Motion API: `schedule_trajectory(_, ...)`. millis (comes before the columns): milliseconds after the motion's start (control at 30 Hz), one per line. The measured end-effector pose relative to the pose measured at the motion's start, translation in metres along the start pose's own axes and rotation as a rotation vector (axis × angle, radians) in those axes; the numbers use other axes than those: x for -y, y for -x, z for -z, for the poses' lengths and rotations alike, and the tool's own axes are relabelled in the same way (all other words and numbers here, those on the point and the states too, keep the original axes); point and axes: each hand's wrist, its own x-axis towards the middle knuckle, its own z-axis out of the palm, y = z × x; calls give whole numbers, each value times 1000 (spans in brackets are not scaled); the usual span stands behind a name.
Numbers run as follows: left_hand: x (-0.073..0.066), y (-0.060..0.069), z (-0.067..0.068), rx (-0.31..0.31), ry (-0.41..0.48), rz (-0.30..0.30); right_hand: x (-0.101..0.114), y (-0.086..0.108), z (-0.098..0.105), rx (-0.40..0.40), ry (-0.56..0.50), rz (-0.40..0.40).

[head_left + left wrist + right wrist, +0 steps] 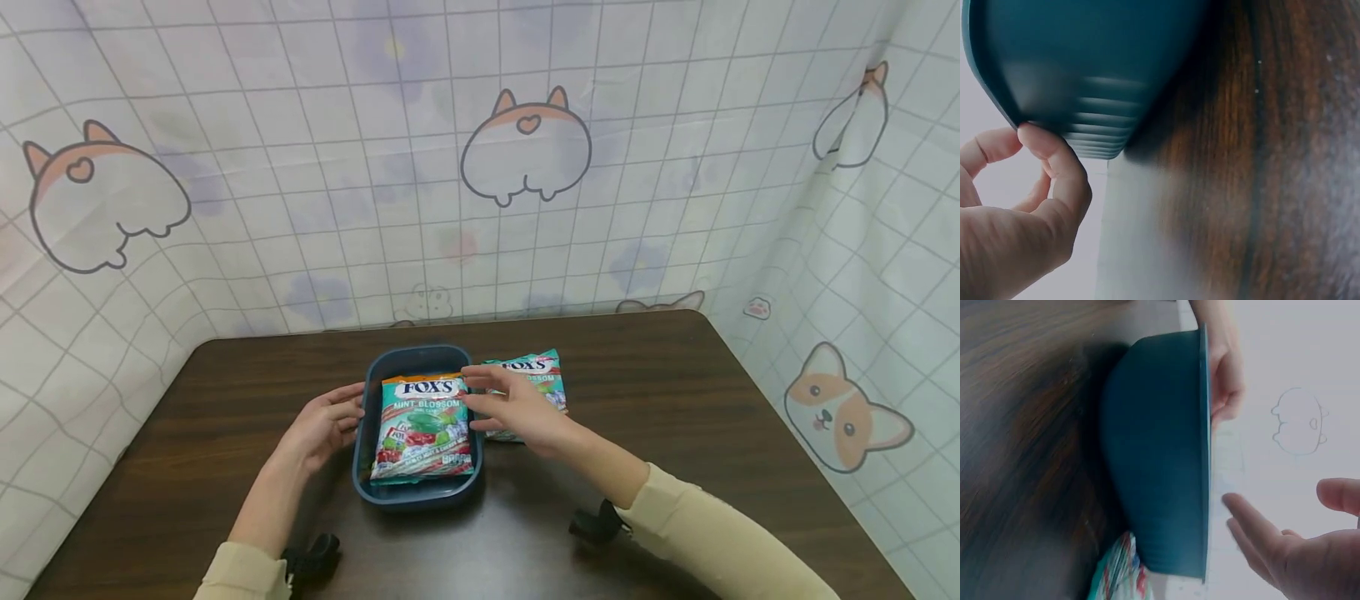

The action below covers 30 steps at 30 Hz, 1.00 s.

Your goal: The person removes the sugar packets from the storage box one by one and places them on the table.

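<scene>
One grid-patterned cloth (360,167) with corgi drawings hangs behind a dark brown desk (637,392). On the desk sits a dark blue plastic bin (420,502), with a green Fox's Mint Blossom bag (423,433) lying face up inside. Just right of the bin, a second bag (552,383) lies on the desk, partly hidden. The left hand (322,429) pinches the bin's left rim; the right hand (517,408) hovers by the right rim, fingers apart, holding nothing.
</scene>
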Motion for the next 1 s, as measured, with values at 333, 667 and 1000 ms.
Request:
schedule_trajectory(333, 2, -2, 5, 13, -27, -18, 4, -7, -21, -9, 8, -50)
schedule_trajectory(667, 1, -4, 5, 18, -28, -17, 1, -12, -39, -77, 207, -24)
schedule_trajectory(1000, 2, -2, 5, 24, -32, -16, -3, -16, -61, -80, 257, 0)
